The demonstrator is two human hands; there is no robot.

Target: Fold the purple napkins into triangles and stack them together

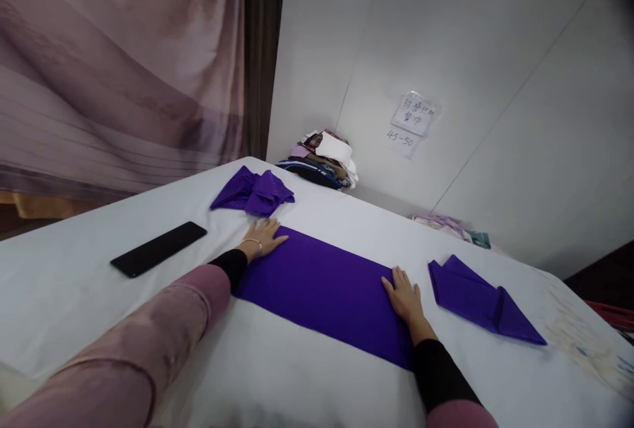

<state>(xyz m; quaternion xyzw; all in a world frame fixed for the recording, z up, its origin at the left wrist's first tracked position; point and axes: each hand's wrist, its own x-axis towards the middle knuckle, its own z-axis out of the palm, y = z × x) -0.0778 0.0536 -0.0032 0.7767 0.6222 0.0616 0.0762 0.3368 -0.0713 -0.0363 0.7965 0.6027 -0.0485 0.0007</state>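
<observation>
A purple cloth point(327, 289), folded into a long flat rectangle, lies on the white-covered table point(312, 375) in front of me. On its left end rests my left hand point(262, 238), palm down with the fingers spread; a thin bracelet circles the wrist. My right hand point(405, 294) presses flat near the cloth's far right corner, its fingers apart. Neither hand grips anything. Beyond my left hand sits a crumpled purple cloth point(255, 191). To the right of my right hand is another purple cloth point(485, 299), loosely folded to a pointed shape.
A black flat slab point(158, 249) lies at the left of the table. Behind the table's far edge is a pile of folded fabrics point(324, 157) against the wall. More fabrics point(448, 226) show farther right. Handwritten paper signs point(412, 113) hang on the wall; a pink curtain point(123, 65) hangs left.
</observation>
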